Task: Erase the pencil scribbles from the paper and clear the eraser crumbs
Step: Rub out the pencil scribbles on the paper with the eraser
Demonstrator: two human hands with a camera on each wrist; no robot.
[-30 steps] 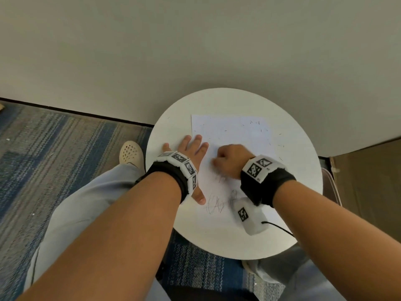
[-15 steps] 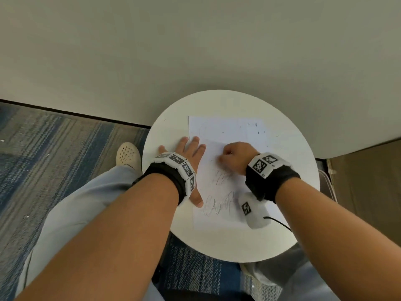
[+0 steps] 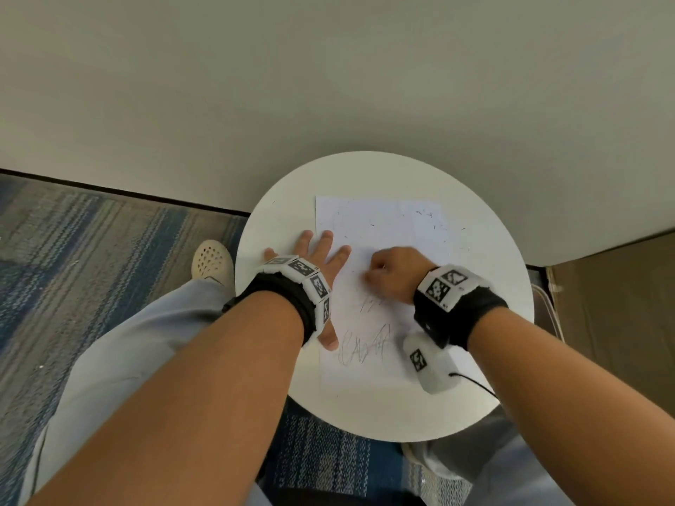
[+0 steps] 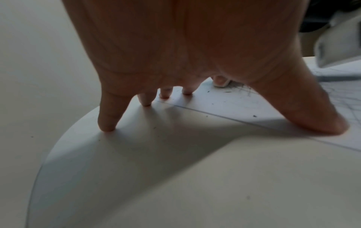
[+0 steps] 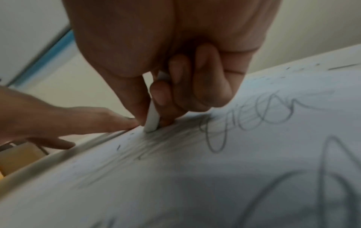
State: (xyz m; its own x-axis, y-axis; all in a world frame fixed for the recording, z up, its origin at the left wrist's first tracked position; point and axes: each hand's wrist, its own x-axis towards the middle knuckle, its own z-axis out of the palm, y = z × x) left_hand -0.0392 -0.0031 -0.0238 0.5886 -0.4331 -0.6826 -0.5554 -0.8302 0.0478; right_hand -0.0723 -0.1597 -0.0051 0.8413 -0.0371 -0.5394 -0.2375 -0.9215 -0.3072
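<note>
A white sheet of paper lies on a round white table. Pencil scribbles mark its near half, and dark eraser crumbs dot its far half. My right hand pinches a white eraser between thumb and fingers and presses its tip on the paper, beside the scribbles. My left hand lies flat with spread fingers on the paper's left edge and the table, holding the sheet down.
The table stands against a pale wall. Striped blue-grey carpet lies to the left and below. My grey-trousered leg and a cream shoe are left of the table. A wooden surface is at the right.
My right hand with the eraser has shifted back and forth across the paper's middle, rubbing. The scribbles under it look fainter. The left hand stays pressed in place.
</note>
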